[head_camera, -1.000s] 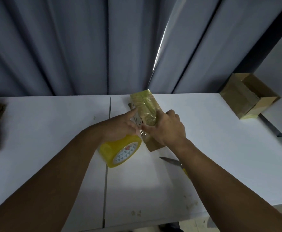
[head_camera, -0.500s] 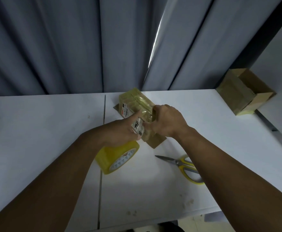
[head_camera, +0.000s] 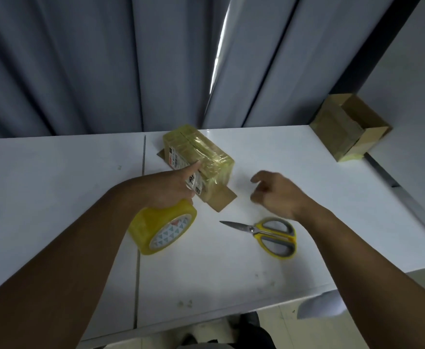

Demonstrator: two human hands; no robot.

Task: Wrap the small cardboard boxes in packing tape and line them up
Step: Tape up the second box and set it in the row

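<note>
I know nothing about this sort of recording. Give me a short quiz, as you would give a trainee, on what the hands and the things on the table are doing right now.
1. Pick one. The left hand grips: A) a pen, B) the yellow tape roll, C) a knife.
2. True or false: the right hand holds nothing.
3. Fill in the blank: the yellow-handled ____ lie on the table, blades pointing toward the roll.

Key:
1. B
2. True
3. scissors
</note>
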